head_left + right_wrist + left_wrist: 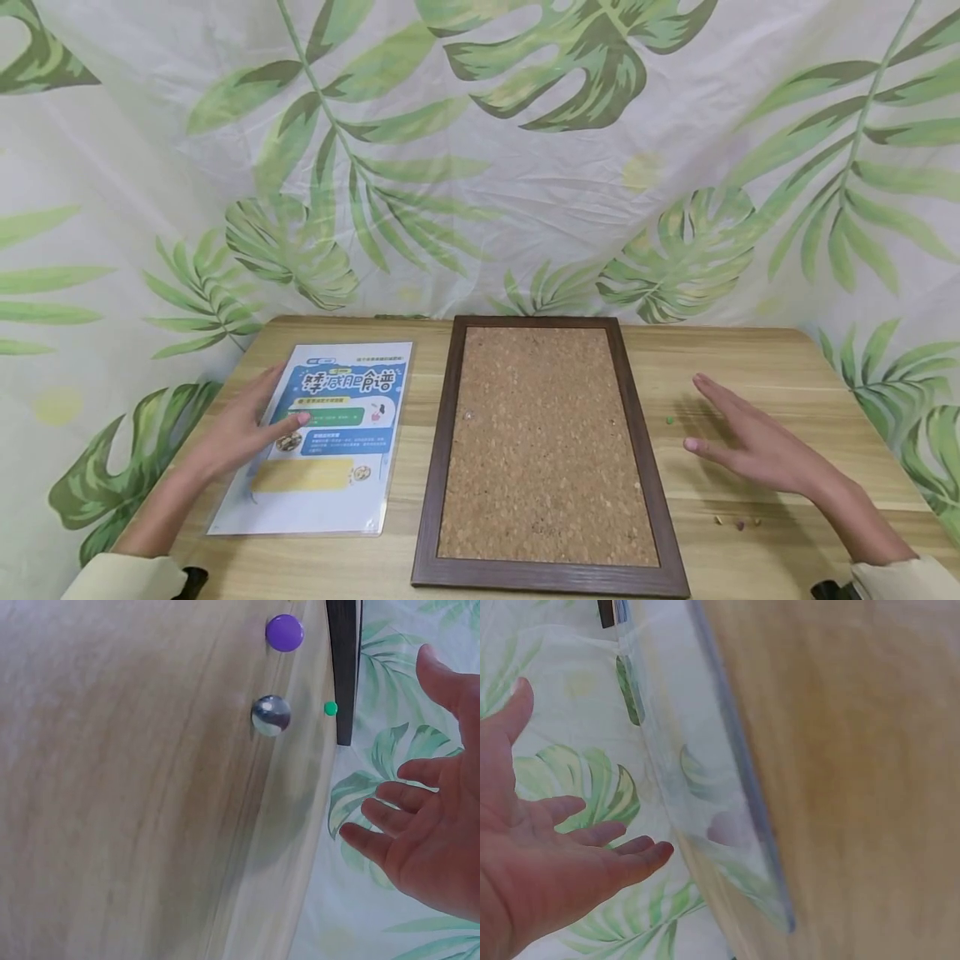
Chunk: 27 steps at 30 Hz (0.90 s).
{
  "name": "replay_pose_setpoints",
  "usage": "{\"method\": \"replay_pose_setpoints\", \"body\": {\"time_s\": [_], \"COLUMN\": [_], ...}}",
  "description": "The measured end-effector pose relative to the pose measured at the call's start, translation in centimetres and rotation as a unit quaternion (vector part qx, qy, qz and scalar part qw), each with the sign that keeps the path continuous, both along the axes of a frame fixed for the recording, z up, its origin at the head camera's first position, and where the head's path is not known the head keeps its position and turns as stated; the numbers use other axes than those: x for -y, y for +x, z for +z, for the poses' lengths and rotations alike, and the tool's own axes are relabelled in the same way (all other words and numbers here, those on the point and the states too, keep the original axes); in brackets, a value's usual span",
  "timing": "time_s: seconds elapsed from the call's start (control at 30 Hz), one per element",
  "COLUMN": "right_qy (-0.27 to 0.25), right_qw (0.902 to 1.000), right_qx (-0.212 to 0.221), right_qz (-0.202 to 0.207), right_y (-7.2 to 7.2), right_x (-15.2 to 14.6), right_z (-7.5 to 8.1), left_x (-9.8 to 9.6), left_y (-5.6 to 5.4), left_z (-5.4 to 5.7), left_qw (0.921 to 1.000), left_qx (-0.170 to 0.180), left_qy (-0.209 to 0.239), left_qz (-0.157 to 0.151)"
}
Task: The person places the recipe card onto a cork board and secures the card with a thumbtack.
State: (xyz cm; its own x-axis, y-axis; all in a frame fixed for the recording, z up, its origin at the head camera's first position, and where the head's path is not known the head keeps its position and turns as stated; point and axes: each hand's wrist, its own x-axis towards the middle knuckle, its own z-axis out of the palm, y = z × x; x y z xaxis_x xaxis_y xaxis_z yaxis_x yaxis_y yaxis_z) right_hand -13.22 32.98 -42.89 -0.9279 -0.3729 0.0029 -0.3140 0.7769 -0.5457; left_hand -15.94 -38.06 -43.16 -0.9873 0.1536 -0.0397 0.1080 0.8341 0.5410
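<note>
My left hand is spread over the left edge of a laminated sheet printed with a blue heading and coloured blocks. In the left wrist view its fingers point toward the glossy sheet, with nothing in them. To the right of a framed cork board, my right hand hovers with fingers extended and holds nothing. A green pushpin lies left of its fingertips. Closer to me are a purple pushpin and small gold-coloured ones; the right wrist view shows a shiny metallic one.
All of this lies on a light wooden table. The board's dark brown frame stands between the two hands. A small shiny spot shows on the cork's left side. Behind hangs a leaf-patterned cloth.
</note>
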Motion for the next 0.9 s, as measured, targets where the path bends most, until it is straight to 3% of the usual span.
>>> {"method": "replay_pose_setpoints", "body": {"time_s": [0.23, 0.57, 0.7, 0.9], "right_qy": [0.005, -0.015, -0.032, -0.051], "right_qw": [0.9999, 0.9991, 0.9988, 0.9984], "right_qx": [-0.015, -0.039, -0.035, -0.026], "right_qz": [-0.002, 0.005, 0.01, 0.003], "right_y": [-0.5, -1.2, -1.6, -2.1], "right_x": [0.4, 0.8, 1.0, 1.3], "right_z": [-0.1, -0.7, -1.1, -1.5], "left_x": [0.8, 2.4, 3.1, 3.9], "left_y": [0.3, 0.6, 0.8, 0.9], "left_z": [-0.1, -0.4, -0.5, -0.7], "left_qw": [0.9985, 0.9909, 0.9881, 0.9878], "left_qx": [0.035, 0.085, 0.088, 0.082], "left_qy": [0.004, 0.066, 0.069, 0.074], "left_qz": [0.042, 0.081, 0.106, 0.11]}}
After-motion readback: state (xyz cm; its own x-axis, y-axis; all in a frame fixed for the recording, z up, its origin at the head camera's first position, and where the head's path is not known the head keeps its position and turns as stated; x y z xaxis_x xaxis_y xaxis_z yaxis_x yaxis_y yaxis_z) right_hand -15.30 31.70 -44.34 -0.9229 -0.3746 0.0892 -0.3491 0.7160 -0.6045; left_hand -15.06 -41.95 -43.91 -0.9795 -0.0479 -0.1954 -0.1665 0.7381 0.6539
